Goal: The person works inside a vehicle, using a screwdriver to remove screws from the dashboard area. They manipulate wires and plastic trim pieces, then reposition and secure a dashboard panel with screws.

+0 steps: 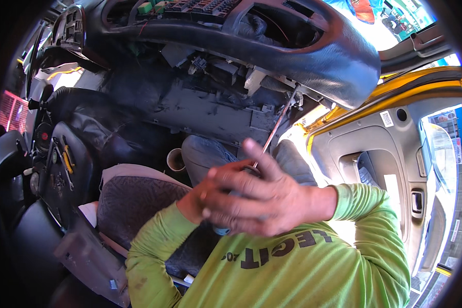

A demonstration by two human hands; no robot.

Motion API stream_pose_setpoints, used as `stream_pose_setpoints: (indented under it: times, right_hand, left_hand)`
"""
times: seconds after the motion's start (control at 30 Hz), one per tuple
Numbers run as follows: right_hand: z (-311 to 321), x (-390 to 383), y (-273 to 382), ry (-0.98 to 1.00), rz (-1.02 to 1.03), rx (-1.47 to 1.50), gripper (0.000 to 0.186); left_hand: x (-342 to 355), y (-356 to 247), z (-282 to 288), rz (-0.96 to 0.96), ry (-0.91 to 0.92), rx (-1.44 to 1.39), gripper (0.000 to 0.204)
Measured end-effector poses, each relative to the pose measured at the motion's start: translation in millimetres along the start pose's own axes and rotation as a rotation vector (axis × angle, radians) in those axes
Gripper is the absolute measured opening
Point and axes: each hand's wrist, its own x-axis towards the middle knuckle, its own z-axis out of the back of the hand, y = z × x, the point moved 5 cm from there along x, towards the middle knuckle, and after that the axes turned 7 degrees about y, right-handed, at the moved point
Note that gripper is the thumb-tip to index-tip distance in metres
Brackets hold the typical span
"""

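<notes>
A long metal shaft (280, 123) runs from beneath the dashboard (292, 56) down behind my hands, where a small blue part shows below them. My right hand (256, 200) lies over the left with fingers curled round the tool. My left hand (192, 203) is closed at the tool too, mostly hidden by the right. The shaft's far end reaches the underside of the dash, near a corrugated hose (273, 84) and exposed brackets. My legs (205, 156) are bent beneath the dash.
An open yellow-framed door (354, 149) is at right. A fabric seat (131, 210) is below left, beside a console (84, 167) with several loose tools (66, 159). A metal cup-like cylinder (175, 159) sits by my left leg. An exposed fuse box (200, 7) tops the dash.
</notes>
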Motion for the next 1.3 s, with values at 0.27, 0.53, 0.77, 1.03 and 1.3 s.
stream_pose_setpoints:
  times: [0.27,0.53,0.77,1.03,1.3]
  right_hand:
    - [23.5,-93.8,-91.6,-0.378,-0.915,0.691,0.043]
    - [-51.1,-112.9,-127.1,-0.744,-1.181,1.487,0.012]
    - [-50.1,-110.9,-141.8,-0.877,-0.968,1.700,0.027]
    - [-54.7,-112.2,-149.4,-0.919,-0.912,1.771,0.033]
    - [-52.0,-104.6,-148.2,-0.989,-0.832,1.836,0.031]
  left_hand:
    - [-2.4,-23.5,-21.7,0.137,-0.137,-0.212,0.039]
    - [7.4,-33.2,-23.2,0.167,-0.390,0.933,0.039]
    - [-4.3,-7.4,-45.1,-0.005,-0.182,-0.784,0.074]
    - [-26.1,-25.0,-44.0,0.078,-0.384,0.093,0.074]
    - [-14.0,-24.8,-54.7,-0.035,-0.304,-0.828,0.073]
